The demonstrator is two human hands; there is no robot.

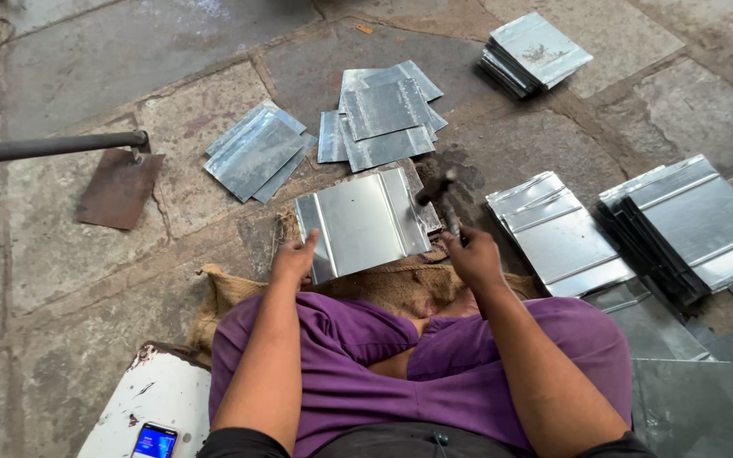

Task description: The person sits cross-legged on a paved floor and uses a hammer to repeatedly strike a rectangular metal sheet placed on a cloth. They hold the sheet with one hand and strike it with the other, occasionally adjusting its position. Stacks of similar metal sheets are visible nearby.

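Hammer (pixel 439 197) head blurred (right hand (pixel 471 257) hides handle); left hand (pixel 295 258) steadies sheet (pixel 361 223)

Hammer head (pixel 436 188) blurring above the folded sheet; long metal bar (pixel 53 146) running off the left edge; phone (pixel 153 442) and grey sheets (pixel 697 399) cropping at the bottom and right edges.

Stacks of metal sheets (pixel 689 222) right of the hands, loose sheets (pixel 256 153) beyond them, rusty spade (pixel 119 188) far left, phone (pixel 154 442) below left
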